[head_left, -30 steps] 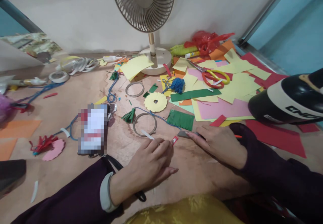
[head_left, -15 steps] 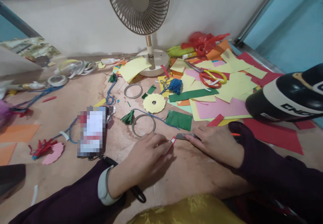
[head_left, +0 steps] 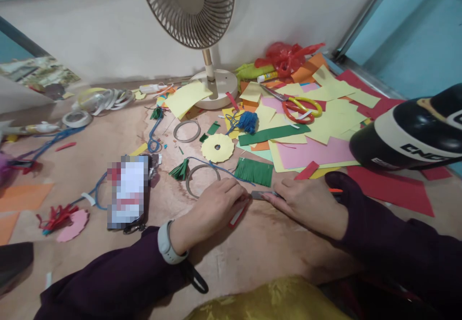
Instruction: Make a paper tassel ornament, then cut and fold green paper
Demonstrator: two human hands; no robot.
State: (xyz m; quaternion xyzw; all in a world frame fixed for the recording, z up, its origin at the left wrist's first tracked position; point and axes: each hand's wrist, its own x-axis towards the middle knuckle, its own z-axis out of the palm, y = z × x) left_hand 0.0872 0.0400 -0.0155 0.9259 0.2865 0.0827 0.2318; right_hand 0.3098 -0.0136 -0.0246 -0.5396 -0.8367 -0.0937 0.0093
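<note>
My left hand (head_left: 216, 207) is closed on a small red strip with a white face (head_left: 238, 215), which shows below its fingers. My right hand (head_left: 310, 204) is wrapped round a tool with a flat grey blade (head_left: 259, 195) and an orange end near the wrist. The blade tip points left, close to my left fingertips. Just above the hands lie a fringed green paper (head_left: 253, 171), a cardboard ring (head_left: 195, 185) and a green tassel (head_left: 179, 170) on a blue cord. A scalloped yellow disc (head_left: 217, 148) lies behind them.
A phone (head_left: 130, 192) lies left of my left hand, near a red tassel (head_left: 59, 217). Scissors (head_left: 301, 107) rest on piled coloured papers. A fan (head_left: 212, 89) stands at the back. A black and white bottle (head_left: 400, 134) is at the right.
My left hand has turned and its fingers have curled in beside the blade. The red strip has moved down and left with it. My right hand has barely moved.
</note>
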